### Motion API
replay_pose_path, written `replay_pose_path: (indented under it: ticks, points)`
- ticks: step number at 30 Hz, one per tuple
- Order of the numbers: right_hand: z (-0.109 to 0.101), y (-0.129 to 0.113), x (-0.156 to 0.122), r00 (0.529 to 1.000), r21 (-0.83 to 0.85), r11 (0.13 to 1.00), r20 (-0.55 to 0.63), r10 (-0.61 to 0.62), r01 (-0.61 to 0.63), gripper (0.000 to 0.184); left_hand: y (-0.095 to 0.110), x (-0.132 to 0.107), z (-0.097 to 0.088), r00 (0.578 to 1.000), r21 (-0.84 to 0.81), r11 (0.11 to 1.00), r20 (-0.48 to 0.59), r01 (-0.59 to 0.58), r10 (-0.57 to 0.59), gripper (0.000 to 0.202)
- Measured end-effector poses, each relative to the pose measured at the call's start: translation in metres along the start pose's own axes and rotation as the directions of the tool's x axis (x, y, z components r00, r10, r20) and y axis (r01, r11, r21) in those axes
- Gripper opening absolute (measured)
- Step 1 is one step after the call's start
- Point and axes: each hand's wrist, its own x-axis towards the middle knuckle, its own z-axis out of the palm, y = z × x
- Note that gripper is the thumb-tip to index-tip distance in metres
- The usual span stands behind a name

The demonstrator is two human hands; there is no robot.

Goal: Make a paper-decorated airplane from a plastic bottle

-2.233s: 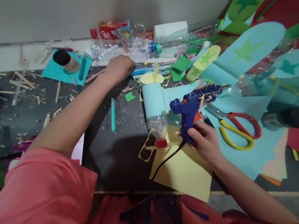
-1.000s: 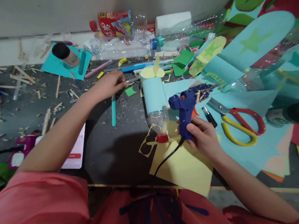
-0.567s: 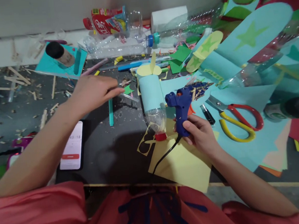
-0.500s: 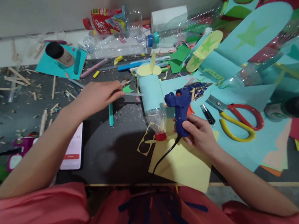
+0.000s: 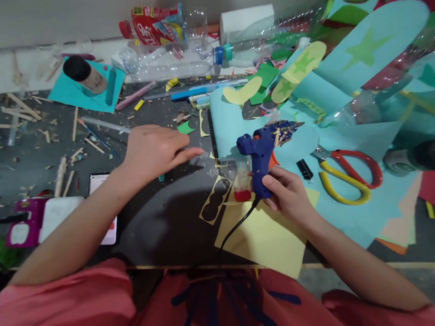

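My right hand (image 5: 287, 190) grips the handle of a dark blue glue gun (image 5: 262, 158), its nozzle pointing right and its cord hanging down. Scraps cling around the nozzle. Just left of the gun lies a clear bottle with a red cap (image 5: 242, 195), wrapped in light blue paper (image 5: 225, 125) and topped with yellow paper shapes (image 5: 243, 91). My left hand (image 5: 157, 149) hovers left of the bottle, fingers curled and thumb and forefinger reaching toward it. Something thin and see-through shows at its fingertips, too faint to name.
Red-and-yellow scissors (image 5: 345, 175) lie on blue paper at right, near a black clip (image 5: 304, 170). Yellow paper (image 5: 266, 234) sits at the front edge. A phone (image 5: 111, 233) is under my left forearm. Plastic bottles (image 5: 174, 62) line the back; wood sticks (image 5: 59, 176) litter the left.
The wrapped bottle has rolled to the right, and its yellow top has turned. My left hand has shifted right and slightly down. The glue gun has barely moved.
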Motion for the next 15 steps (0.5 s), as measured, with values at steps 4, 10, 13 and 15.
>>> replay_pose_path:
  ticks: [4, 10, 13, 15]
  points:
    - [0.001, -0.001, -0.001, 1.000, 0.002, 1.000, 0.007, 0.004, -0.004, 0.054, 0.014, 0.004, 0.002, 0.997, -0.057, 0.997, 0.060, -0.054, 0.057, 0.044]
    - [-0.001, 0.001, 0.000, 1.000, 0.021, 1.000, 0.010, -0.018, 0.018, 0.053, 0.017, 0.013, 0.005, 0.974, 0.043, 0.984, 0.153, -0.173, 0.165, 0.053]
    - [-0.002, 0.002, 0.000, 1.000, 0.032, 0.999, 0.010, -0.013, 0.012, 0.051, 0.015, 0.013, 0.006, 0.988, 0.029, 0.995, 0.125, -0.097, 0.092, 0.042]
    - [-0.002, 0.002, -0.001, 1.000, 0.036, 0.999, 0.004, -0.012, 0.012, 0.050, 0.015, 0.012, 0.007, 0.995, 0.012, 1.000, 0.093, -0.027, 0.025, 0.041]
